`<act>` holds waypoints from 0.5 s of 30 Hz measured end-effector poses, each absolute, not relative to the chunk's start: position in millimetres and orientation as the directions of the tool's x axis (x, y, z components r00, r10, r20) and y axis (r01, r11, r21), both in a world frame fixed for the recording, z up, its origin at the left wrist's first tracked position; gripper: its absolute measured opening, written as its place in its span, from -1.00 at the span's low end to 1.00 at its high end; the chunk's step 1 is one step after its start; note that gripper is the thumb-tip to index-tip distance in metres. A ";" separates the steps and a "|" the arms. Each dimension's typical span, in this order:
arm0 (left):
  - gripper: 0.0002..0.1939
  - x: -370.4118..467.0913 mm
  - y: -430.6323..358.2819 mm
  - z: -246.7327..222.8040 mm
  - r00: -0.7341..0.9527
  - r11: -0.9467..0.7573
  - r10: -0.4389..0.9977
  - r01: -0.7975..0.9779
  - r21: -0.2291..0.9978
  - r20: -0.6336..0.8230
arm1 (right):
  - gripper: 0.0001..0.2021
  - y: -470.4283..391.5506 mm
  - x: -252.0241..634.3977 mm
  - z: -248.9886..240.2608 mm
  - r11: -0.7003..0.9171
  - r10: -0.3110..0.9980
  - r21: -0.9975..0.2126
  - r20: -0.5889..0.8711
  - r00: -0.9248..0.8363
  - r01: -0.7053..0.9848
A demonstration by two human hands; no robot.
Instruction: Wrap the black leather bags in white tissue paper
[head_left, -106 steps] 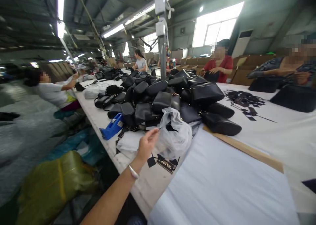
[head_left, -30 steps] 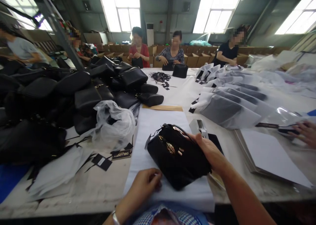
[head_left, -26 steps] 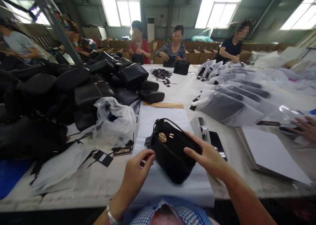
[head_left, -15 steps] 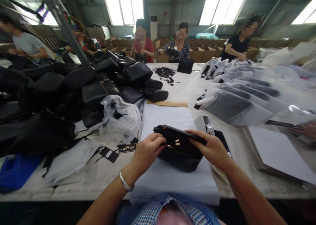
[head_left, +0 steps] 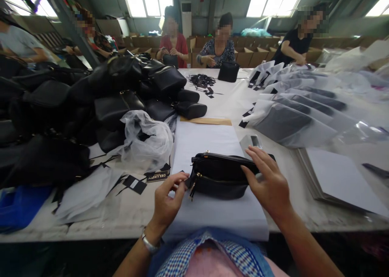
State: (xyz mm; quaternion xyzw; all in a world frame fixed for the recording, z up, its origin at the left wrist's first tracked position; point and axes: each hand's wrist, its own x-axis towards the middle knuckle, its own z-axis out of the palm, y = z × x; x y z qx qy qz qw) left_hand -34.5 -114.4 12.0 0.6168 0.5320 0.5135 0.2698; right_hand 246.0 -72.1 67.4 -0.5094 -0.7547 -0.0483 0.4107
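Note:
A small black bag (head_left: 221, 188) lies on the white paper (head_left: 209, 136) in front of me, its top open toward me. A gold zip slider with a dangling pull (head_left: 192, 190) sits at its left end. My left hand (head_left: 170, 198) is at that end, thumb and fingertips pinched on a dark corner or tab of the bag. Around the right end goes my right hand (head_left: 270, 182), its thumb at the opening and its fingers over the far rim. The bag's inside is dark, and I cannot make out what is in it.
Black bags (head_left: 118, 105) are heaped at left, beside crumpled clear plastic (head_left: 146, 143) and black tags (head_left: 134, 184). Bags in translucent covers (head_left: 285, 119) lie at right, near stacked white boards (head_left: 343, 180). A tape dispenser (head_left: 251, 141) stands behind my right hand. Several people work across the table.
My left hand has moved from the bag's opening to its left end. The zip pull now hangs there, and the gold pieces in the opening no longer show. My right hand's fingers are more spread.

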 end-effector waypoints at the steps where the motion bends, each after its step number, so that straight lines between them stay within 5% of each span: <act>1: -0.78 -32.0 -111.5 13.2 -0.149 -0.218 0.944 0.392 0.894 0.296 | -0.56 -81.4 241.2 68.4 0.521 0.681 -0.325 0.716 -0.154 0.789; 5: -0.61 -23.7 -95.4 14.7 -0.133 -0.128 0.969 0.455 0.881 0.209 | -0.63 -112.8 216.5 62.3 0.695 0.664 -0.401 0.676 -0.320 0.597; 11: -0.88 -40.1 -80.8 17.1 -0.002 -0.262 0.953 0.492 0.830 0.302 | -0.66 -120.9 191.0 36.3 0.438 0.869 -0.757 0.217 -0.445 0.486; 15: -0.82 -58.6 -75.1 17.7 -0.038 -0.257 0.929 0.648 0.717 0.367 | -0.61 -110.3 190.9 17.2 0.498 0.828 -0.745 0.255 -0.499 0.445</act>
